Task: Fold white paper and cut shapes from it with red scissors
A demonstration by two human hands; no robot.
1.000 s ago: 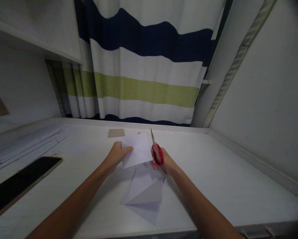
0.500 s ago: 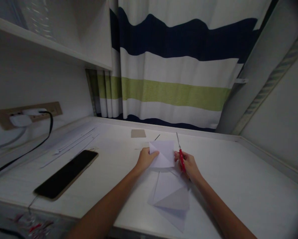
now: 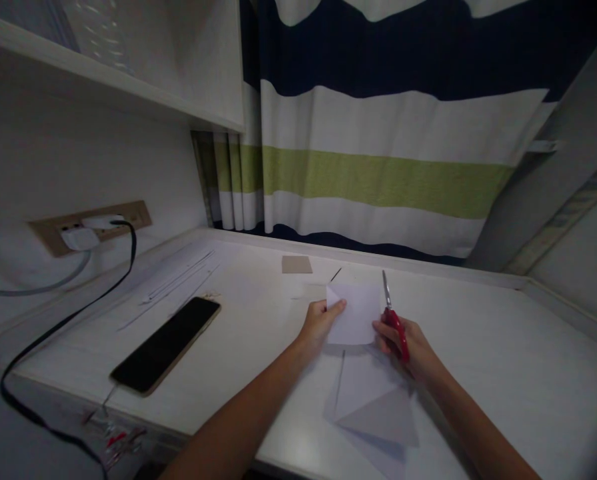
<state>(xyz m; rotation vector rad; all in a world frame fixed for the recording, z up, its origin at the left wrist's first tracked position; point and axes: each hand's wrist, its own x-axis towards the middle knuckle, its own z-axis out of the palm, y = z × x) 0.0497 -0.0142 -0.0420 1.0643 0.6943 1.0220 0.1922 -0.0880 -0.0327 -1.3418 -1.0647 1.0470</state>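
Pinched by its left edge, a white square of paper (image 3: 357,317) is in my left hand (image 3: 321,325), thumb on top. My right hand (image 3: 407,347) is closed round the red handles of a pair of scissors (image 3: 397,333), whose metal blades point away from me, right of the paper. Its fingertips come up to the paper's right edge; whether they pinch it I cannot tell. Below the held square, several white and greyish paper pieces (image 3: 371,397) overlap on the white desk (image 3: 503,373).
A black-screened phone (image 3: 166,347) lies at the left, its charm hanging over the desk's front edge. Behind the paper are a small beige card (image 3: 297,265) and a thin dark stick (image 3: 335,275). A wall socket (image 3: 93,227) holds plugs with cables. A striped curtain (image 3: 378,180) hangs behind.
The view has turned slightly left, so everything sits further right. The scissors have turned in my right hand, and their handles show more broadly. My left hand still grips the paper.
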